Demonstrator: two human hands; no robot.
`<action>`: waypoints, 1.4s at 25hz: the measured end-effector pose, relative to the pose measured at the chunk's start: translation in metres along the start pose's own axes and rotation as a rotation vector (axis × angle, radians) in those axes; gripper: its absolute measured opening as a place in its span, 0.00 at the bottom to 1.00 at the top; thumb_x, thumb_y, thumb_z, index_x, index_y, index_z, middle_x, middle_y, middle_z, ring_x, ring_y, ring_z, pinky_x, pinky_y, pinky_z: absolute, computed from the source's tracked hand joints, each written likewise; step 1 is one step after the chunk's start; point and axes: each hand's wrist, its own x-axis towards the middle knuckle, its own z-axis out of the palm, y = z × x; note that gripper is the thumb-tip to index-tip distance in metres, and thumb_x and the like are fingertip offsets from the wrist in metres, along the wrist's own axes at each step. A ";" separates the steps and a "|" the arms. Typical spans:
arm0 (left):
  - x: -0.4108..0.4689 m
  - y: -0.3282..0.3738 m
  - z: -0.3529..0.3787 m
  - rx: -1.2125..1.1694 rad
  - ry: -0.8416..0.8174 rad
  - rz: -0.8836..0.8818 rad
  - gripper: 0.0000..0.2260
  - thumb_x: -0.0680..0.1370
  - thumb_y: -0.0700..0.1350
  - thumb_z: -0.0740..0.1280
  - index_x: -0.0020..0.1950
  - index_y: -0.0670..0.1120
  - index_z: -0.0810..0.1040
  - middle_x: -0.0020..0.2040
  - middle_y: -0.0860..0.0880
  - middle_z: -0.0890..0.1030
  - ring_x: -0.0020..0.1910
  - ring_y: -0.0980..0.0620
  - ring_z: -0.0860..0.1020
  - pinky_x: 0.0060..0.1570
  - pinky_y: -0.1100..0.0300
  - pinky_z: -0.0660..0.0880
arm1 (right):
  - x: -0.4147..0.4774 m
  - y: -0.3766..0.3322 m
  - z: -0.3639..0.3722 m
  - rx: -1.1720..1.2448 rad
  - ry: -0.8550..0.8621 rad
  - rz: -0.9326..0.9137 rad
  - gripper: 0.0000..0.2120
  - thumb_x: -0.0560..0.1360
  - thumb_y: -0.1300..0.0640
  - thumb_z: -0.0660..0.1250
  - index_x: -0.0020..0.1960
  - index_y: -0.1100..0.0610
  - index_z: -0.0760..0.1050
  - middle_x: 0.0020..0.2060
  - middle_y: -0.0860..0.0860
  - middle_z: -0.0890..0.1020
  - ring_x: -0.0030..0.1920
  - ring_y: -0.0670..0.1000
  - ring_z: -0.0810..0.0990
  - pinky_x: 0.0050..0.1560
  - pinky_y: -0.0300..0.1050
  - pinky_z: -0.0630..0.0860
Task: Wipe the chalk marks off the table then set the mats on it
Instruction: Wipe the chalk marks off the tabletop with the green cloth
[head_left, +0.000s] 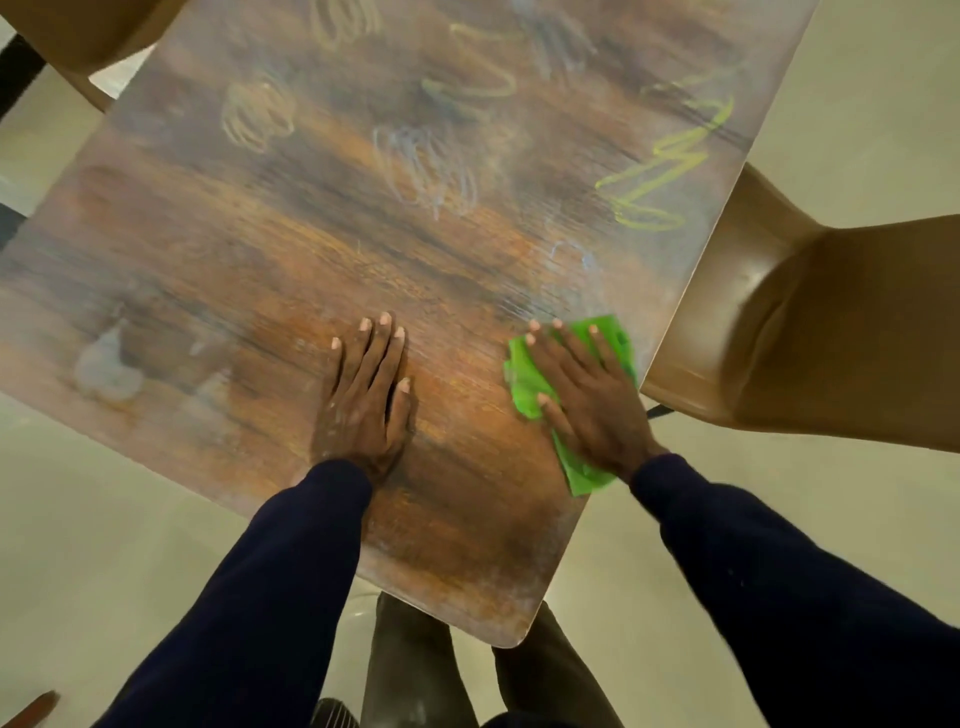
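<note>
A brown wooden table (270, 249) carries chalk scribbles: a bright yellow-green one (670, 166) at the far right, a pale blue one (426, 166) in the middle, and tan ones (257, 111) further back. My right hand (582, 395) presses flat on a green cloth (524, 379) near the table's right edge. My left hand (366, 395) lies flat on the bare wood, fingers apart, holding nothing. A whitish smear (106, 364) shows at the near left. No mats are in view.
A brown plastic chair (810, 322) stands close against the table's right edge. Another chair (78, 31) sits at the far left corner. Pale floor tiles (104, 545) surround the table, and my legs stand at its near corner.
</note>
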 end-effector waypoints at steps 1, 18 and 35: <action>0.000 -0.001 0.001 0.010 0.008 -0.004 0.26 0.88 0.47 0.52 0.86 0.41 0.59 0.87 0.44 0.56 0.87 0.45 0.53 0.84 0.39 0.53 | 0.015 0.013 -0.004 0.002 0.027 0.087 0.31 0.87 0.45 0.52 0.87 0.57 0.54 0.86 0.54 0.56 0.87 0.56 0.52 0.83 0.67 0.53; -0.003 -0.008 0.006 -0.004 0.093 -0.133 0.25 0.88 0.48 0.52 0.85 0.41 0.62 0.86 0.43 0.59 0.86 0.44 0.55 0.83 0.38 0.55 | 0.055 0.031 -0.011 0.005 0.047 0.108 0.31 0.87 0.45 0.52 0.87 0.56 0.53 0.86 0.53 0.56 0.87 0.57 0.52 0.84 0.67 0.51; -0.003 -0.008 0.006 0.009 0.168 -0.250 0.24 0.88 0.45 0.56 0.84 0.41 0.64 0.85 0.42 0.61 0.86 0.43 0.58 0.84 0.41 0.53 | 0.117 -0.011 -0.007 -0.005 0.079 0.086 0.30 0.89 0.46 0.52 0.87 0.57 0.56 0.86 0.54 0.58 0.86 0.58 0.54 0.84 0.66 0.50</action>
